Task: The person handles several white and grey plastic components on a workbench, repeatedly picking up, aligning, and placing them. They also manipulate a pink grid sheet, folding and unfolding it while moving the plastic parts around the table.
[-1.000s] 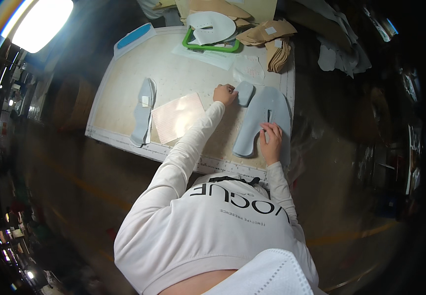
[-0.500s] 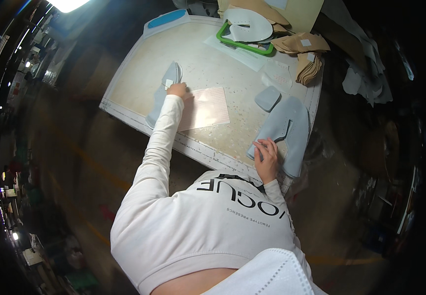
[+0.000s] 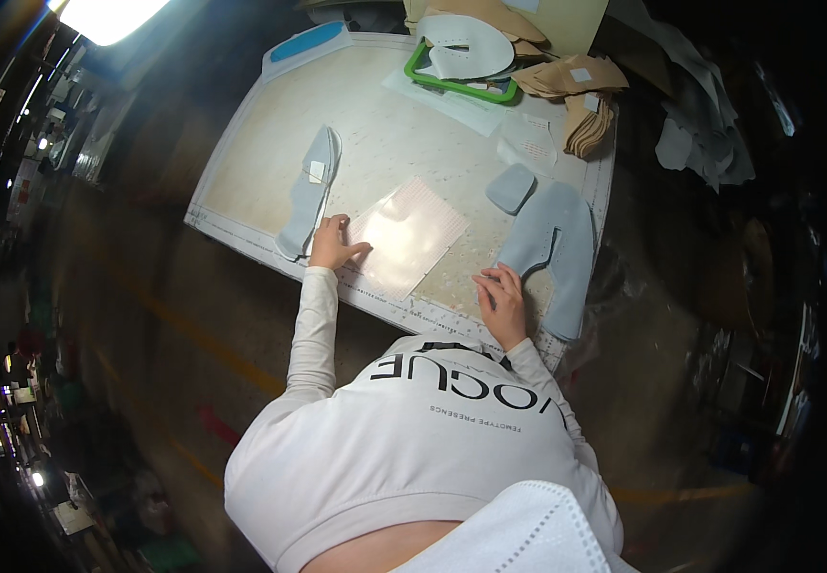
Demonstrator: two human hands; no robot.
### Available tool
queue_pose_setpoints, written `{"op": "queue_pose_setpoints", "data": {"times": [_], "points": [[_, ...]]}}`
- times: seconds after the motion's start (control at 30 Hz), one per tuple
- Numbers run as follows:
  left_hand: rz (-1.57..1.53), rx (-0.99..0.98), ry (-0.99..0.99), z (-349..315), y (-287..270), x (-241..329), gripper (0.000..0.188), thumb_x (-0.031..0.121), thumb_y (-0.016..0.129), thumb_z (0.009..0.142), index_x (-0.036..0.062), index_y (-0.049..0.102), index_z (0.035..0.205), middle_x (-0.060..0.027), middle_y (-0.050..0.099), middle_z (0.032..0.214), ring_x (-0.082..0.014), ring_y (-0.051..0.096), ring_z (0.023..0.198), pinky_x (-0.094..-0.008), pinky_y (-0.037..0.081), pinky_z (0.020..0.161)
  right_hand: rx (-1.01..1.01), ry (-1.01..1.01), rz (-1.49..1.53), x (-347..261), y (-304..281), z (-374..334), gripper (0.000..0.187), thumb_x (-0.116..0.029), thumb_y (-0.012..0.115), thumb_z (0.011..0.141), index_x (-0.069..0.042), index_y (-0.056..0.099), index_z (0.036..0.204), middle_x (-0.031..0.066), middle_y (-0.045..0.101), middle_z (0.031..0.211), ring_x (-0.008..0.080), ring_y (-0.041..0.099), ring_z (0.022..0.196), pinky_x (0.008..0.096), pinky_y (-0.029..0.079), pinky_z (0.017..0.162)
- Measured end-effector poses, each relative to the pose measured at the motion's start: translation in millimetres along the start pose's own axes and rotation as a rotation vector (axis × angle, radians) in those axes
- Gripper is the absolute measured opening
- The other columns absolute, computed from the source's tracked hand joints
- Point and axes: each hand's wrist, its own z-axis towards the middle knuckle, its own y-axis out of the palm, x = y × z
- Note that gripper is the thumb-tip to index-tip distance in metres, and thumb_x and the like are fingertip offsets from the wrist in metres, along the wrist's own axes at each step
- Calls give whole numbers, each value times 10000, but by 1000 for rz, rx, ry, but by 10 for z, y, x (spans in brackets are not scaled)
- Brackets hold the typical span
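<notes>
My left hand (image 3: 333, 244) is at the near left of the table, its thumb stretched apart from the fingers over the left corner of a pale pink gridded sheet (image 3: 415, 234). Its fingers lie close to a narrow stack of grey-blue cut pieces (image 3: 303, 205) that bears a small white label (image 3: 316, 172). My right hand (image 3: 502, 304) has loosely bent, parted fingers and seems to hold nothing. It rests by the lower left edge of larger, slotted grey-blue cut pieces (image 3: 573, 229). Just beyond those lies a small rounded grey-blue piece (image 3: 511, 188).
A green-rimmed basket (image 3: 461, 88) at the back holds white cut pieces (image 3: 466, 48). Tan bundled pieces (image 3: 590, 122) lie to its right. Transparent sheets (image 3: 528, 141) sit in front. A blue-and-white object (image 3: 306, 41) lies at the far left corner of the table (image 3: 251, 143).
My left hand has come back toward me from the labelled stack to the pink sheet, which has turned on the table. My right hand has shifted slightly left, off the slotted pieces.
</notes>
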Motion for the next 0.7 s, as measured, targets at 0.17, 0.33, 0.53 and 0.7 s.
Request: {"op": "queue_pose_setpoints", "data": {"times": [0.17,0.33,0.53,0.7], "points": [[-24,-50,-116,-106,142,23,545,247,863,543,34,583,960,-110,626,801,-264,599,698,-340,499,683,-6,-9,3,27,23,-10,194,-53,604,812,-60,684,989,108,596,1039,351,484,1137,415,416,955],[-394,-146,-239,-237,53,130,441,171,791,696,32,540,1031,-82,668,832,-177,645,724,-275,510,603,-17,-11,6,39,44,-19,188,-52,605,805,-55,681,976,110,597,1036,349,490,1128,415,411,959],[-1133,142,-348,-267,-70,297,327,135,655,878,84,478,1148,-38,664,918,-95,642,779,-198,499,581,-4,-14,-1,136,102,-27,178,-53,611,796,-54,683,959,105,603,1012,341,500,1107,414,414,950],[-1411,154,-282,-4,-10,549,312,174,641,896,124,481,1159,-2,632,1026,-81,621,809,-193,490,594,0,-28,-20,191,138,-40,165,-50,616,789,-54,685,938,100,609,982,333,509,1095,414,416,944]]}}
